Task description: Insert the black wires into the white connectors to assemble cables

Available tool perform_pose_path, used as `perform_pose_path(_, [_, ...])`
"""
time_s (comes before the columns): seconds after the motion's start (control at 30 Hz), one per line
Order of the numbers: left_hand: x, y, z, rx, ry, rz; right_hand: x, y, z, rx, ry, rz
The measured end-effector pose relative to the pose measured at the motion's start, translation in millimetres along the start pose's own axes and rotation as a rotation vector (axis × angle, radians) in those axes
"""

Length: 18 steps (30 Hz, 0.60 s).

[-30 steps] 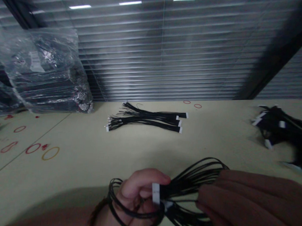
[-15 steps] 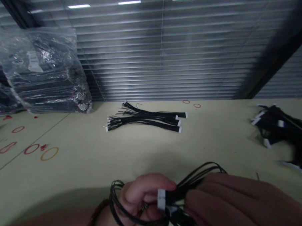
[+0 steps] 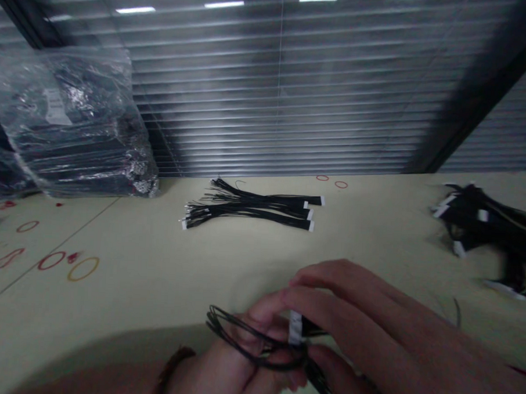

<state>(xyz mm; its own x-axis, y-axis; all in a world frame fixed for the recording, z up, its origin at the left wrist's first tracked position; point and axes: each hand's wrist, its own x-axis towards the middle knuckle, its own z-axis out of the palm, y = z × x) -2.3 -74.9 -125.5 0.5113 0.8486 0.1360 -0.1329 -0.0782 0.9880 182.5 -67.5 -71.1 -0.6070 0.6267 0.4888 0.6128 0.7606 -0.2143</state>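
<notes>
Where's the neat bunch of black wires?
In the head view, the black wire bundle lies on the tabletop, right of the clear plastic bag, beneath the blinds.

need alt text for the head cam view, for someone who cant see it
Two bare hands handle a bundle of wires: the left hand holds looped thin black wires while the right hand reaches over a white plastic connector. Beyond them on a pale beige table lies a bunch of black wires with white connectors, beside a clear plastic bag of dark cable.

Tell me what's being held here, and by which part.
A black wire bundle is held at its white connector: the left hand grips just behind the connector, with wire loops across it, and the right hand closes over that same end.
</notes>
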Motion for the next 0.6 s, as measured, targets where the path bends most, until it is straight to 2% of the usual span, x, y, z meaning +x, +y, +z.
perform_pose_path(0.1, [6.4, -6.9, -1.4, 0.052, -0.007, -0.053, 1.5, 9.4, 2.8, 0.013, -0.119, 0.052])
perform_pose_path(0.2, [14.5, -11.9, -0.3, -0.065, -0.037, -0.170, 0.3, 19.3, 3.7, -0.075, -0.089, 0.013])
perform_pose_path(0.27, [19.2, -13.0, 0.7, -0.117, -0.042, -0.222, 0.2, 22.8, 2.2, -0.030, -0.122, 0.031])
perform_pose_path(0.33, [22.1, -12.7, 1.4, -0.160, -0.025, -0.245, 1.3, 23.5, 0.6, 0.052, -0.161, 0.129])
perform_pose_path(0.47, [22.6, -10.1, 2.1, -0.224, 0.029, -0.330, 6.0, 21.5, 2.0, 0.222, -0.327, 0.361])
perform_pose_path(0.6, [21.3, -7.0, 2.8, -0.236, 0.033, -0.367, 9.3, 20.1, 6.0, 0.297, -0.392, 0.438])
